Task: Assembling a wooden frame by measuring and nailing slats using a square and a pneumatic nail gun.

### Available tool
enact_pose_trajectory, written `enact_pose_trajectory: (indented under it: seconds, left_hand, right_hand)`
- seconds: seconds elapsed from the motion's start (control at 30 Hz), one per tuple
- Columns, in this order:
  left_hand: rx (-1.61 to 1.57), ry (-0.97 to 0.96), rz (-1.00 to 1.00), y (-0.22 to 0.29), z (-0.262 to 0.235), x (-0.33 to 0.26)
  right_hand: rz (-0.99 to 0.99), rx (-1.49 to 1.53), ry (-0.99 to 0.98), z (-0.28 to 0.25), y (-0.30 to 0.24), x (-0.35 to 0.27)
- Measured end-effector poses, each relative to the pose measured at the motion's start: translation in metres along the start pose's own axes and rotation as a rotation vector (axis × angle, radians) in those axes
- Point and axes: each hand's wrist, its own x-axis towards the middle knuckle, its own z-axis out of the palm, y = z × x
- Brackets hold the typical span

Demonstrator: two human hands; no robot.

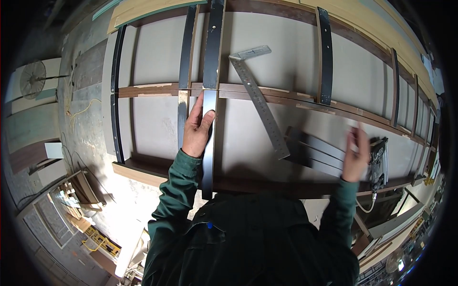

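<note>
My left hand (194,133) is closed around a dark wooden strip (208,164). The thumb lies on its glossy top face and the fingers pass along its left side. The strip runs toward my body from the frame's middle rail, its far end meeting another black strip (213,38). My right hand (357,155), slightly blurred, is raised over the frame with fingers stretched out and nothing visible in them. Just right of it lies a black and silver nail gun (379,164) with a hose. Between my hands, a metal try square (260,102) lies slanted across the middle rail.
Loose dark strips (317,152) lie on the pale panel left of my right hand. Black crosspieces (324,52) span the brown wooden frame (286,97). Boards (36,119) and a fan (33,78) stand at far left; a yellow cord (78,112) trails on the floor.
</note>
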Motion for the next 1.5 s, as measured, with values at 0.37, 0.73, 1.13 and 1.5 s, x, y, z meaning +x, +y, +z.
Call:
enact_pose_trajectory:
  seconds: [0.37,0.73,1.13,1.5]
  left_hand:
    - [0.075,-0.009,0.089,-0.003,0.002,0.005]
    - [0.023,0.024,0.133,-0.015,0.0,0.006]
    - [0.035,0.022,0.113,-0.024,0.001,0.012]
    - [0.055,0.042,0.107,-0.022,0.004,0.012]
  right_hand:
    - [0.47,-1.075,-0.189,-0.122,0.23,-0.086]
    - [0.48,-0.865,-0.313,-0.151,0.207,-0.025]
    - [0.278,0.183,-0.882,-0.091,-0.173,0.06]
    - [0.176,0.181,-1.156,0.029,-0.248,0.056]
